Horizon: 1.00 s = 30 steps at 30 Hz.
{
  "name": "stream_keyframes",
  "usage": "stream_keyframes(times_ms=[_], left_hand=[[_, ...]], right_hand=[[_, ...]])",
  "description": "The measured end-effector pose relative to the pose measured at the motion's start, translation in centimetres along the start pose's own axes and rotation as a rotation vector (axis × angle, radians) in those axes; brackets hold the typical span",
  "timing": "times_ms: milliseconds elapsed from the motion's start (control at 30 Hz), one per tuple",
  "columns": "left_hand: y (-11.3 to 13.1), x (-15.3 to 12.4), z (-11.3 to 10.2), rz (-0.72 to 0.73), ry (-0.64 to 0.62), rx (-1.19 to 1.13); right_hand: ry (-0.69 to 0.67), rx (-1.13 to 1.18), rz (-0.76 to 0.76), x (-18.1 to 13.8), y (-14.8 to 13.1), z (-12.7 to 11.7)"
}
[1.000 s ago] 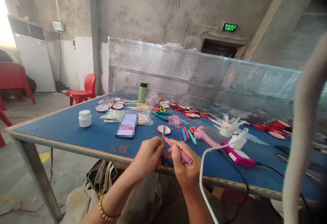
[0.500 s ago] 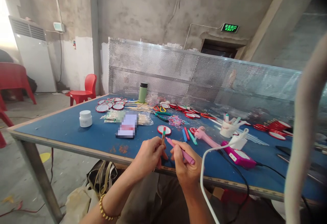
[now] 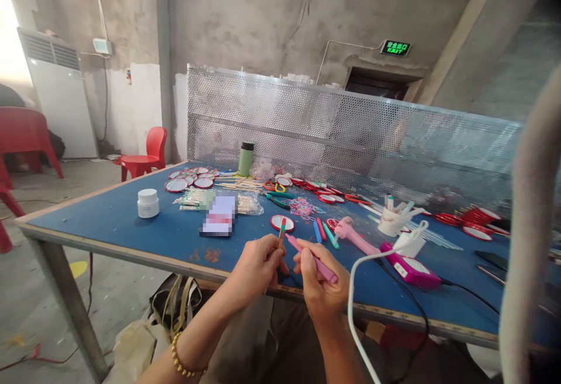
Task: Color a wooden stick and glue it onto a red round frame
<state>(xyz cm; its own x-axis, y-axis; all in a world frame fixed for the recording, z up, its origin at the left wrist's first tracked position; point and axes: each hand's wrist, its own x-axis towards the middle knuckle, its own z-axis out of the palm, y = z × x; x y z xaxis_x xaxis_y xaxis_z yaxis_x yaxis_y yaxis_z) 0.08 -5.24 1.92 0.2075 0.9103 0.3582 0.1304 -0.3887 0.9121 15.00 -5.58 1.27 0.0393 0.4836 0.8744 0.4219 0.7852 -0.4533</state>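
My left hand is closed around a thin stick with red and green bands that pokes up from the fingers. My right hand grips a pink pen-like tool, slanted with its tip pointing toward the stick. Both hands hover at the near edge of the blue table. Just beyond them lie a small round red-rimmed mirror and a few coloured sticks.
A white cable loops up by my right hand toward a pink device. Farther back are a white jar, a green bottle, more red-rimmed mirrors, a white cup of sticks and a perforated metal screen. Red chairs stand at left.
The pink tool in my right hand has tilted and slid slightly right and down. My left hand keeps the stick in about the same place.
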Motion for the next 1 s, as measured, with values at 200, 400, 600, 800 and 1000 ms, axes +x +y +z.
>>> stream_keyframes(times_ms=[200, 400, 600, 800, 1000], left_hand=[[-0.1, -0.1, 0.0, 0.022, 0.003, 0.033], [0.0, 0.0, 0.0, -0.009, 0.002, -0.013], [-0.1, 0.0, -0.1, 0.011, -0.003, -0.006], [0.0, 0.0, -0.4, -0.080, -0.079, -0.195], [0.2, 0.0, -0.6, -0.060, -0.132, -0.316]], right_hand=[[-0.060, -0.007, -0.071, 0.3, -0.1, 0.1], [0.021, -0.019, 0.007, -0.1, 0.1, 0.1], [-0.048, -0.003, -0.035, 0.1, -0.2, 0.1], [0.096, 0.066, 0.046, -0.7, 0.5, -0.1], [0.137, 0.133, 0.042, -0.6, 0.4, -0.3]])
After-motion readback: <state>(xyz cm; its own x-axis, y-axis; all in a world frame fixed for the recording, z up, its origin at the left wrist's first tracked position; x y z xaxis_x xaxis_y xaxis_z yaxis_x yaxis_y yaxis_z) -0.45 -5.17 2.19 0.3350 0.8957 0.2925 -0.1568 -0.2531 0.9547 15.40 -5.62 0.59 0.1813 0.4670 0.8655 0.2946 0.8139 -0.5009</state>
